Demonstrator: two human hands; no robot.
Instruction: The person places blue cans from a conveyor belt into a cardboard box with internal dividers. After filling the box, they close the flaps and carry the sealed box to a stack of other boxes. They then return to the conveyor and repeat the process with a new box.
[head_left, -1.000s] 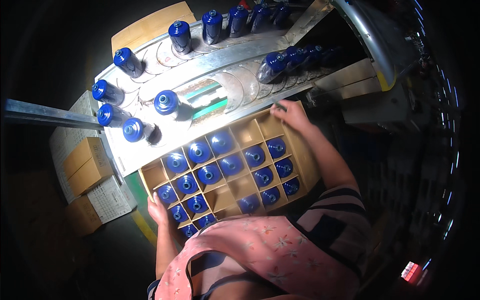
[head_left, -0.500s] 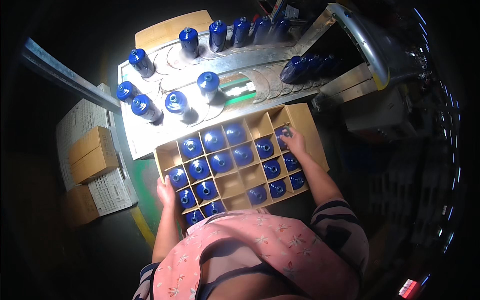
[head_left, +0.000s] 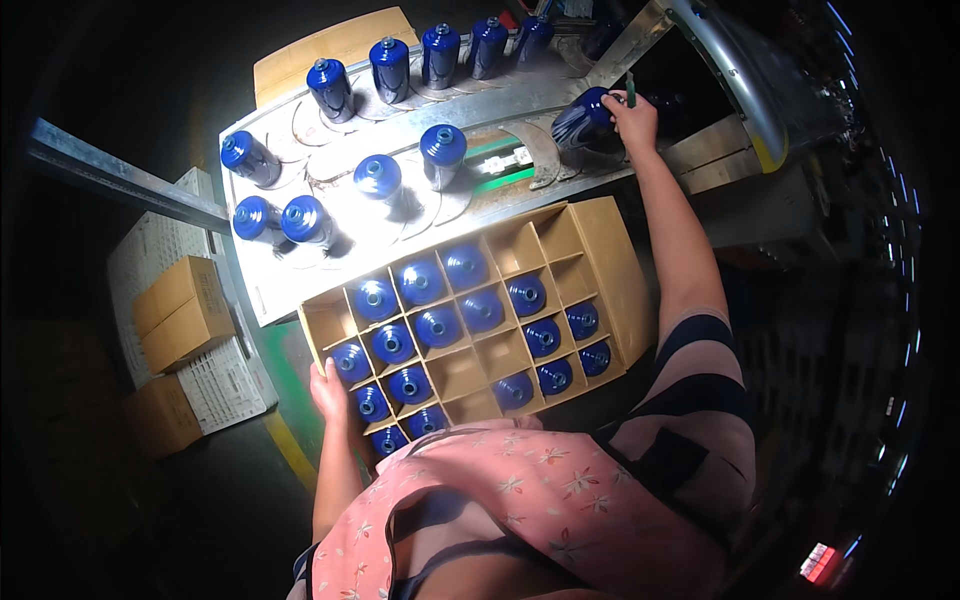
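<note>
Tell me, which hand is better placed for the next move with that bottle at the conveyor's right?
Probably the right hand: its fingers appear to be at the neck of that bottle. The left hand is down at the left edge of the box, far from it.

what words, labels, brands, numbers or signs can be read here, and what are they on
None can be read.
Cardboard box at left: faint marks, too small to read.
Red and white panel: too small and blurred.
Blue bottles and divided carton: no readable lettering.
</note>
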